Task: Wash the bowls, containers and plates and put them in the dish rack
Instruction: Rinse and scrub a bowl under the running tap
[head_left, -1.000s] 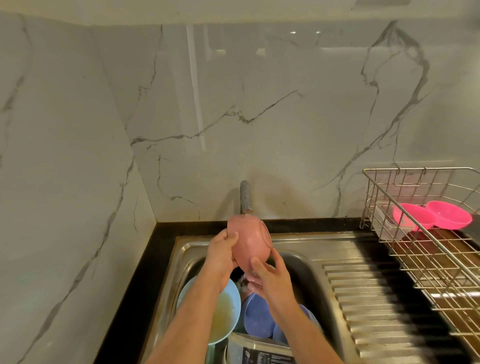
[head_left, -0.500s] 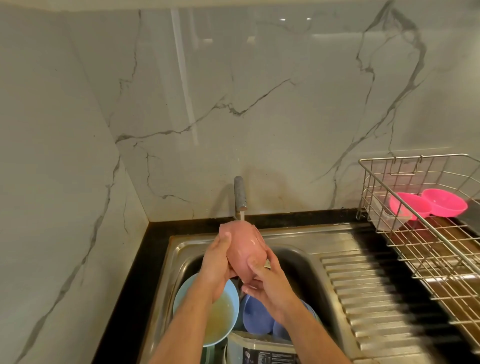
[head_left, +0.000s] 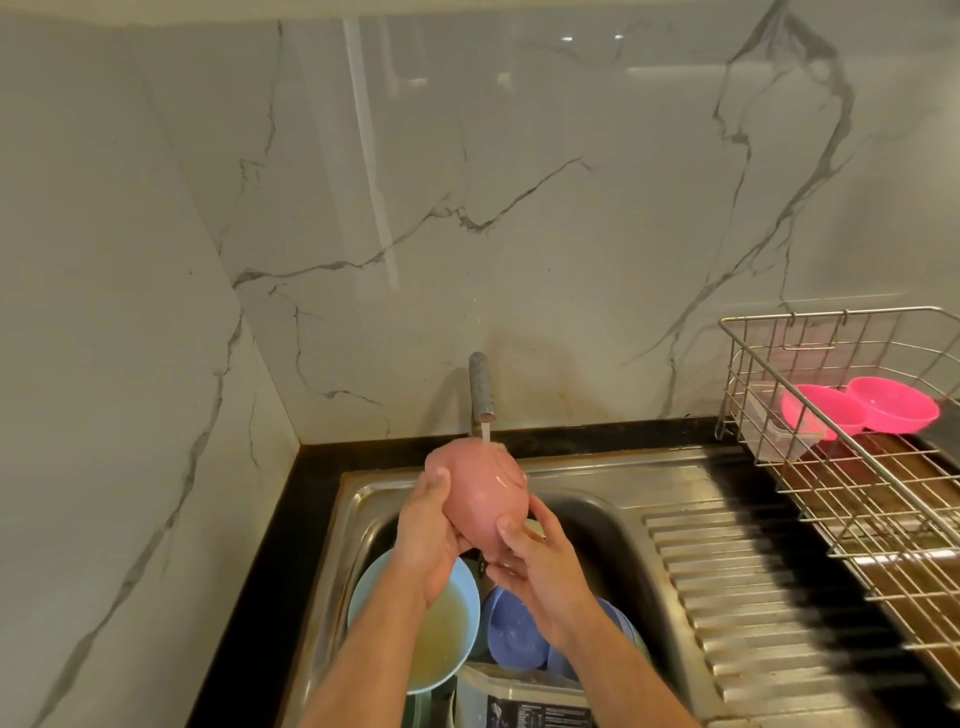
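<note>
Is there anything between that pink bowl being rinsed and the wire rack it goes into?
Nothing visible: between the pink bowl and the dish rack lies only the bare ribbed drainboard.

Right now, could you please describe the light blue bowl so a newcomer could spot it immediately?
Find the steel sink under the running tap. The light blue bowl sits at its left side beneath the left hand; unlike the purple bowls beside it, it holds cloudy yellowish water.
</note>
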